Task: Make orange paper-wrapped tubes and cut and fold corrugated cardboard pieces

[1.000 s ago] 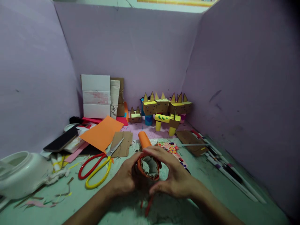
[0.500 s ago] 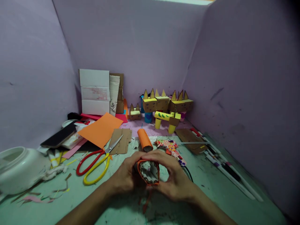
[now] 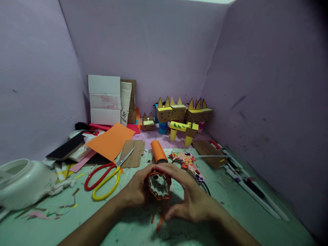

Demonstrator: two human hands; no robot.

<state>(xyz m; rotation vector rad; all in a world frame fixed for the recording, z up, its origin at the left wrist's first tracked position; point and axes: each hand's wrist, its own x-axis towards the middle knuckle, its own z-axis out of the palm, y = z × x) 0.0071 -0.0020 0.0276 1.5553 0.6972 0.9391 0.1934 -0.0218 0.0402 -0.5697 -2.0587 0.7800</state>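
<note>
My left hand (image 3: 137, 189) is wrapped round a short cardboard tube (image 3: 159, 186) covered in orange paper. The tube's near end faces me and shows a corrugated inner wall. From the other side, the fingertips of my right hand (image 3: 191, 193) rest on the tube's top, while its thumb stands apart below. Thin orange strips (image 3: 161, 222) lie on the table under the tube. Just beyond my hands is a second orange tube (image 3: 158, 151). Scissors (image 3: 112, 174) with one red and one yellow handle lie to the left, blades open.
Orange paper (image 3: 111, 140) and brown cardboard (image 3: 139, 148) lie behind the scissors. A white pot (image 3: 28, 184) stands at left. Yellow-topped cardboard animal figures (image 3: 164, 114) stand at the back. A glue gun (image 3: 188, 160) in patterned covering and several pens (image 3: 252, 194) lie at right.
The orange-covered tube has shifted slightly left and tilted in my left hand. My right thumb has come off the tube's underside and moved down.
</note>
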